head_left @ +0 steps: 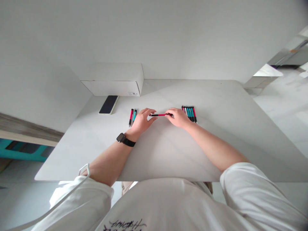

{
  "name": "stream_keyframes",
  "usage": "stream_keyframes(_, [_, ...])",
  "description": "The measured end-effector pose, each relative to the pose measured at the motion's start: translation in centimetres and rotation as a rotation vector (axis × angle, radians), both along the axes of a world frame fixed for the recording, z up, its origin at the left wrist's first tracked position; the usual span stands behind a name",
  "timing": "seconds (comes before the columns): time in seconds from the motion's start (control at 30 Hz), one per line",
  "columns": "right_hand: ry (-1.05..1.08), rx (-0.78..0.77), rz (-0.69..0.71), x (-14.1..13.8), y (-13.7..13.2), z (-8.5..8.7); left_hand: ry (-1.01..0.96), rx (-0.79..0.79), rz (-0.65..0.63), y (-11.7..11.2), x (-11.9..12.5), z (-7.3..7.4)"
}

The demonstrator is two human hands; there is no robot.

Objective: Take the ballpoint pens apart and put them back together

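Observation:
A red and black pen (161, 115) lies sideways between my two hands above the white table (168, 150). My right hand (178, 118) pinches its right end, which is partly hidden by the fingers. At the other end, the thumb and fingers of my left hand (142, 120) close around the black part near the tip. Beside my left hand are a red and black pen (131, 117) and a teal and black pen (134, 115), the latter partly covered by that hand. A row of several red, teal and whitish pens (190, 113) lies just beyond my right hand, which overlaps its near left side.
A white box (110, 87) stands at the back left against the wall. In front of it lies a phone (108, 105) with a dark screen. A black watch (121, 138) is on my left wrist. A white cord (64, 195) runs along my left sleeve.

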State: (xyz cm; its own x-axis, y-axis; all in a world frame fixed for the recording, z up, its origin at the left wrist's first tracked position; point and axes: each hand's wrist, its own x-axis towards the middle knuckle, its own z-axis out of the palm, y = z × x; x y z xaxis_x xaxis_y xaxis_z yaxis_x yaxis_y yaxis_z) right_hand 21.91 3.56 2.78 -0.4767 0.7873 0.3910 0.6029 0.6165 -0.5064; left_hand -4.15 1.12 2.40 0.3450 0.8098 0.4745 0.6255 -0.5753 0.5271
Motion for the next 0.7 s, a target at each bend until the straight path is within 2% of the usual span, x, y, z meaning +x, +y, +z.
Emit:
stream_keyframes(0.27, [0.021,-0.001,0.031,0.10,-0.19,0.10,0.064,0.008,0.007,0.19,0.02,-0.26])
stream_keyframes(0.47, [0.003,-0.035,0.037,-0.14,-0.59,0.42,0.065,0.020,-0.015,0.12,0.05,0.07])
stream_keyframes(0.7, [-0.024,-0.001,0.043,-0.55,-0.89,0.44,0.073,0.033,-0.034,0.02,0.14,0.01])
